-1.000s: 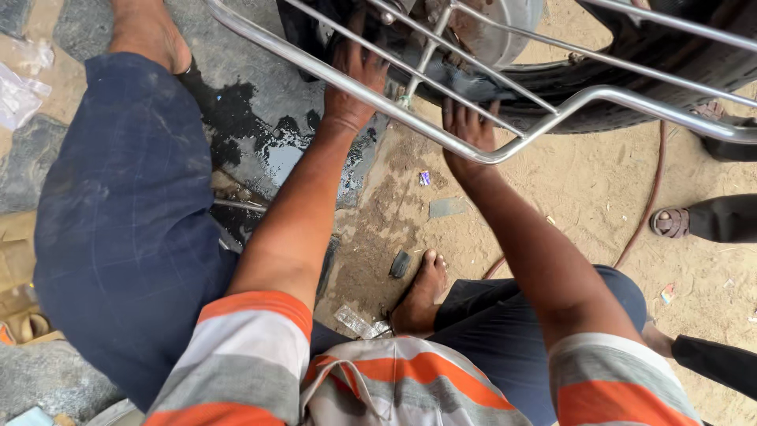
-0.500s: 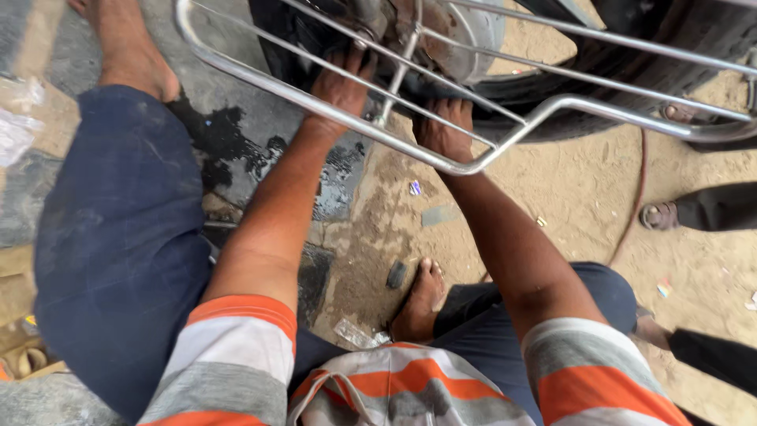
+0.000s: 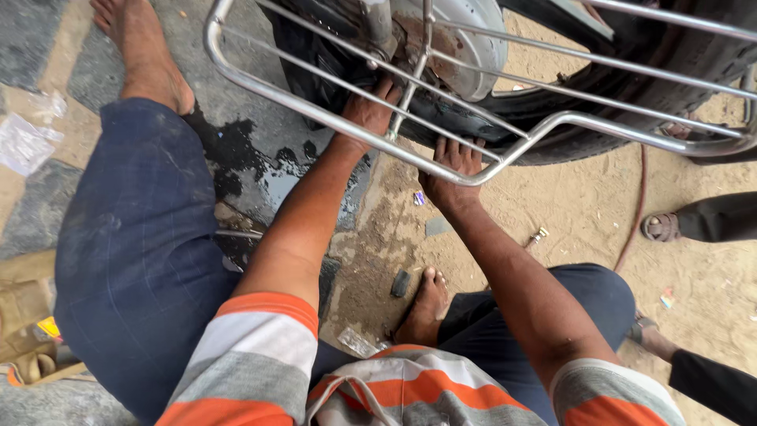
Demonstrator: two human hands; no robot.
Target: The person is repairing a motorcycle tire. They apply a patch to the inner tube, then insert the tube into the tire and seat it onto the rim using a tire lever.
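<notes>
The black tyre [image 3: 505, 130] sits low under the chrome rack [image 3: 441, 162], pressed by both hands. The left hand [image 3: 369, 110] has its fingers flat and spread against the rubber beside the rusty hub [image 3: 441, 47]; the right hand [image 3: 451, 170] likewise rests open, fingertips on the tyre's edge. Knuckles could scrape on the rack bars just above them, and the wet patch [image 3: 260, 170] behind the left wrist could make the grip slip.

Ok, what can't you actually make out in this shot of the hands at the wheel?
Head view only:
- Left hand fingertips: hidden behind the chrome guard rail.
- Right hand fingertips: tucked under the tyre.
- Wheel hub: cut off by the top edge.
- Small scraps on the sandy ground: too small to identify.
</notes>
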